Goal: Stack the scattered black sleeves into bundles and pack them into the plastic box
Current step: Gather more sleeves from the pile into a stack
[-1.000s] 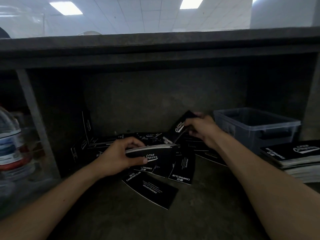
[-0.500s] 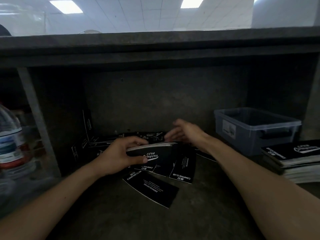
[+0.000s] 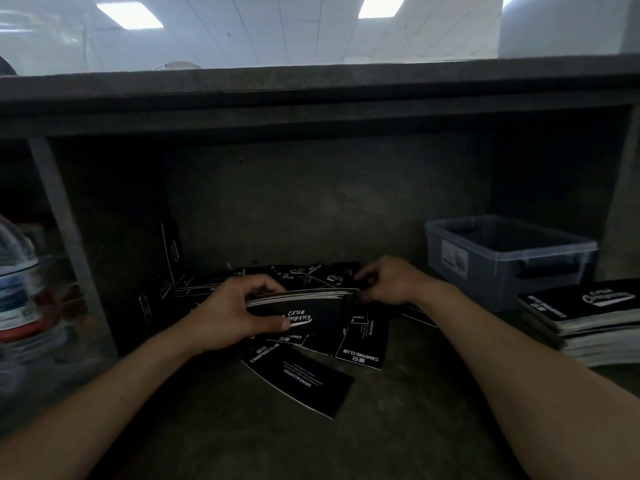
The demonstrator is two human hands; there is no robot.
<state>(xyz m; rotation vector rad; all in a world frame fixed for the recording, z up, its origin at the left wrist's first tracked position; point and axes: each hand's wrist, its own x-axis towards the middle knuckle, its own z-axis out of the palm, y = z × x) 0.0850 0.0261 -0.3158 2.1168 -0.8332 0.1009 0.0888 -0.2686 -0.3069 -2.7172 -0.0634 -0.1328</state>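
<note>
Scattered sleeves (image 3: 301, 382) in the middle, bundle (image 3: 311, 306) above them, plastic box (image 3: 485, 282) right, stacked sleeves (image 3: 588, 306) before it, bottle (image 3: 17, 299) far left

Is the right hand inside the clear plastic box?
No, the right hand is outside it, at the black sleeve bundle in the left hand.

Left hand (image 3: 228, 317) gripping sleeve bundle (image 3: 317, 311), right hand (image 3: 391, 282) at its end

Behind a coffee shop's counter (image 3: 311, 95): a dim shelf (image 3: 398, 431) below the fingers (image 3: 265, 284), sleeves (image 3: 304, 382) printed "Camping Club" and "Drink&Coffee" under them, a box (image 3: 502, 275) to their right, ceiling lights (image 3: 381, 5) far above.
</note>
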